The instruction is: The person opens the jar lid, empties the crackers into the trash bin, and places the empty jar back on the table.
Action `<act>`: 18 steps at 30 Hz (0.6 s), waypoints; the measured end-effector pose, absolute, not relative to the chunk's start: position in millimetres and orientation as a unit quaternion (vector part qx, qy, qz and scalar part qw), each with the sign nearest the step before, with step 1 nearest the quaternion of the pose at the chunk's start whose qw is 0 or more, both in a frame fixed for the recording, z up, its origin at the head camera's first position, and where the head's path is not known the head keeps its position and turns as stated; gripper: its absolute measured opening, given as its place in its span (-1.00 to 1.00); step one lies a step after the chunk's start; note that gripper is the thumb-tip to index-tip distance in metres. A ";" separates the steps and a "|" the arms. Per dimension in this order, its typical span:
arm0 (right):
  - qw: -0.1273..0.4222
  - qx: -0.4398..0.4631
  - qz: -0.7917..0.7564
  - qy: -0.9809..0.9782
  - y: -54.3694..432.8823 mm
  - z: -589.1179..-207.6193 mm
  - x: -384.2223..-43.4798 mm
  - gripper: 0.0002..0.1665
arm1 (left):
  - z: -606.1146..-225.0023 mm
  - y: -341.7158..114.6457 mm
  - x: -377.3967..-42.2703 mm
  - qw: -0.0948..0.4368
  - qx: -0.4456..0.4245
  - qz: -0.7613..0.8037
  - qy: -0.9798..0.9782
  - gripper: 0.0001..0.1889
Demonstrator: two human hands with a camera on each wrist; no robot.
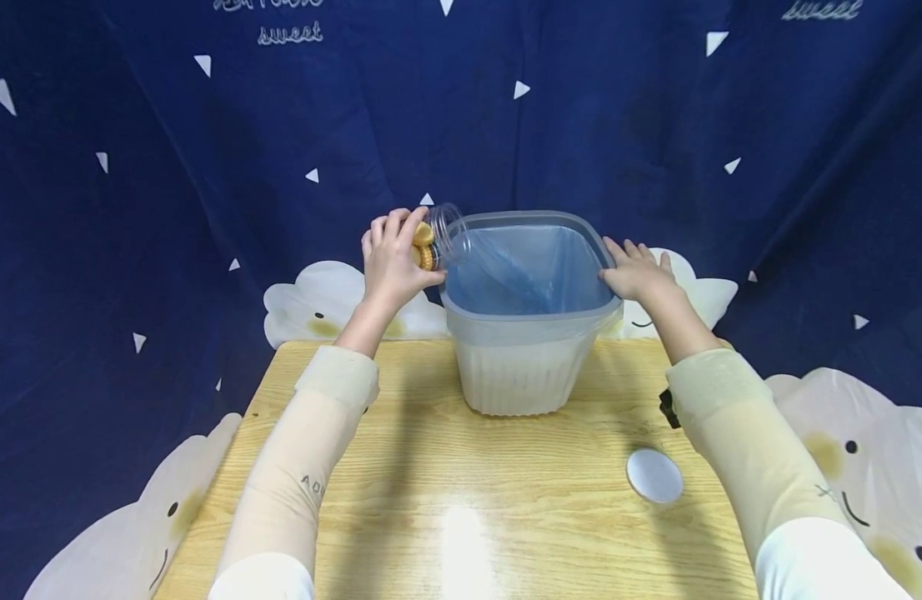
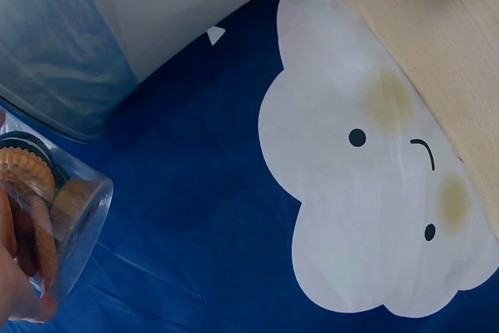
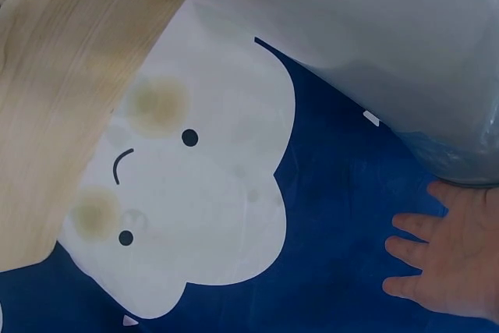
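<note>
My left hand (image 1: 395,260) grips a clear plastic jar (image 1: 452,235) on its side, its mouth toward the trash bin at the bin's left rim. Inside the jar lie several cookies (image 2: 27,169), some golden with ridged edges and one a dark sandwich cookie. The trash bin (image 1: 517,367) is whitish with a grey rim and a blue bag (image 1: 536,271) lining it. At the bin's right rim rests my right hand (image 1: 637,271), its fingers straight and spread along the outside. That same hand (image 3: 460,259) shows beside the bin's rim in the right wrist view.
The bin stands at the far edge of a wooden table (image 1: 431,467). A round white lid (image 1: 654,475) lies on the table at the right. Behind hangs a dark blue curtain (image 1: 431,108) with white triangles and cloud faces.
</note>
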State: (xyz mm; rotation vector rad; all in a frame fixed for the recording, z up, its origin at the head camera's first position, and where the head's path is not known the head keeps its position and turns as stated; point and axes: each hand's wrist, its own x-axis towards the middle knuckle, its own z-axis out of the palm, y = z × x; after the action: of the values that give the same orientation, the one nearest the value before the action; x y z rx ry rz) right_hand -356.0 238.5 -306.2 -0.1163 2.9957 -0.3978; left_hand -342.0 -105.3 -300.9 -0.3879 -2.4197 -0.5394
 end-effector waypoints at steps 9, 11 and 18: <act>0.056 -0.038 -0.128 0.989 238.6 -306.5 -356.8 -0.22 | -298.2 -102.7 -343.4 0.310 -0.149 -0.179 -0.922 -0.06; 0.056 -0.038 -0.127 0.990 238.7 -306.5 -357.1 -0.22 | -297.7 -102.4 -343.7 0.307 -0.150 -0.174 -0.924 -0.06; 0.058 -0.039 -0.128 0.989 238.9 -306.8 -357.7 -0.22 | -294.8 -101.8 -344.0 0.303 -0.153 -0.161 -0.927 -0.06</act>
State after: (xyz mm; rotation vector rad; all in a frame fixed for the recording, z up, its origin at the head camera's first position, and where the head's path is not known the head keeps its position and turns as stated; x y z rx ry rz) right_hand -357.7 238.9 -306.8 -0.1167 2.9990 -0.3887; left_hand -344.0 -101.8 -294.8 -0.4045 -2.4576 -0.4260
